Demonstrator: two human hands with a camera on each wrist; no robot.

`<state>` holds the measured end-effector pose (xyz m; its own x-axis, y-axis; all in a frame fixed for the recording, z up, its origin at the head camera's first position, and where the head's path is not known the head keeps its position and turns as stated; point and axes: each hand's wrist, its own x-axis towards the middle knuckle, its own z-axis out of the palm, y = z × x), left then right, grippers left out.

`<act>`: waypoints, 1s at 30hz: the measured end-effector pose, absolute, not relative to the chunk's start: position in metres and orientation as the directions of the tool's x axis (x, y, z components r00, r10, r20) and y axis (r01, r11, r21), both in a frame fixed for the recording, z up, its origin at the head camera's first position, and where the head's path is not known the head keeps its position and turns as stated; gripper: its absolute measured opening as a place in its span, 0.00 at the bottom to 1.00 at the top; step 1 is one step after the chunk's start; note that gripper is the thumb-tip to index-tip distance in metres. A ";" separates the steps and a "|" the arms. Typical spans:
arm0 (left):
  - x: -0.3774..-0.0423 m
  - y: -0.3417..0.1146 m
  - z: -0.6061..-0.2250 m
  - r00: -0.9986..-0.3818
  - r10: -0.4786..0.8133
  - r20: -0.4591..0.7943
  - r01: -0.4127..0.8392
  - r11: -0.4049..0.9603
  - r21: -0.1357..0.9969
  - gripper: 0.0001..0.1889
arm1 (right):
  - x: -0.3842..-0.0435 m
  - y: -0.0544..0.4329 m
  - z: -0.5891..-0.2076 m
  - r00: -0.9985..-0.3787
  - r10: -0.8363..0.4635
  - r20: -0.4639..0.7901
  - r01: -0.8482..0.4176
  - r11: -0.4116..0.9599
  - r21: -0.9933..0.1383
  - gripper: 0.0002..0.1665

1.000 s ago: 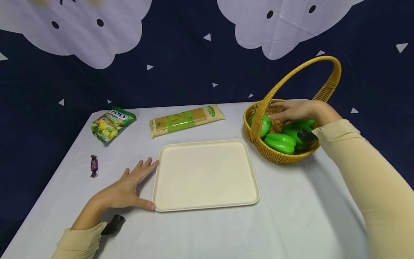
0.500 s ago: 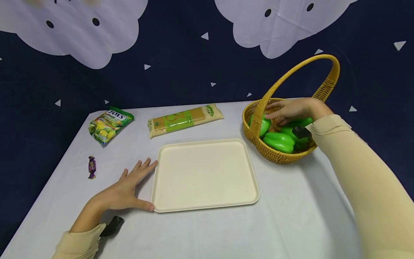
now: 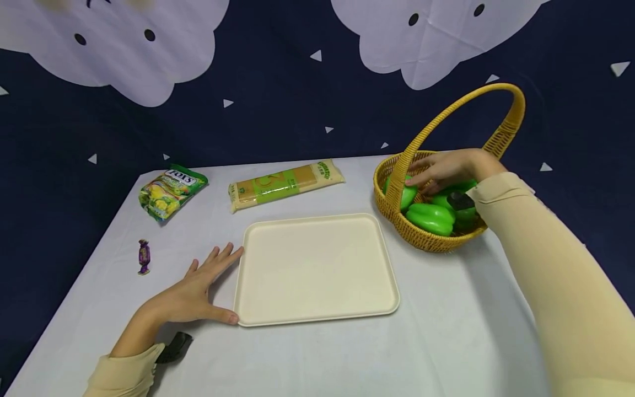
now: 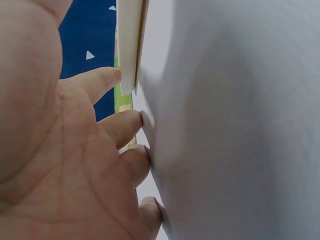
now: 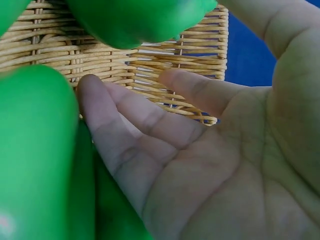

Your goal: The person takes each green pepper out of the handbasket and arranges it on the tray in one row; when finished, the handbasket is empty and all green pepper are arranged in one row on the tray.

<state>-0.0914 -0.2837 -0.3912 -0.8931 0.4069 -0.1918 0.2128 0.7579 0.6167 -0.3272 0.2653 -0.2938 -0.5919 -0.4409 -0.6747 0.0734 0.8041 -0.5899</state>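
My left hand [image 3: 190, 295] lies on the table with spread fingers. Its thumb and index fingertips touch the left edge of a cream rectangular tray [image 3: 317, 270]. In the left wrist view the index fingertip sits right at the tray's rim [image 4: 129, 50]. At the right, my right hand [image 3: 453, 168] reaches under the handle into a yellow wicker basket [image 3: 421, 240] of green bell peppers [image 3: 430, 219]. The right wrist view shows its palm and loosely bent fingers between a pepper [image 5: 145, 20] above and another pepper [image 5: 37, 155] at left, the thumb overlapping the upper one's edge.
Behind the tray lies a long green and tan packet [image 3: 286, 184]. A green FOX'S candy bag [image 3: 172, 193] sits at the back left, with a purple wrapped candy [image 3: 144, 257] in front of it. A dark cloth [image 3: 278, 127] hangs behind the white table [image 3: 347, 358].
My right hand has shifted slightly left and deeper in the basket, toward the left pepper. The left hand stays at the tray; the head view sways a little.
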 end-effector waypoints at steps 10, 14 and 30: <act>-0.091 -0.282 -0.393 -0.894 0.406 -0.191 0.210 0.756 0.620 0.70 | -0.330 0.263 -0.297 -0.573 -0.448 -0.687 0.056 0.814 -0.578 0.59; -0.091 -0.282 -0.393 -0.895 0.404 -0.190 0.210 0.756 0.621 0.71 | -0.330 0.262 -0.297 -0.579 -0.447 -0.682 0.053 0.814 -0.578 0.59; -0.090 -0.283 -0.390 -0.895 0.400 -0.197 0.202 0.758 0.620 0.71 | -0.335 0.260 -0.305 -0.573 -0.463 -0.677 0.080 0.790 -0.608 0.60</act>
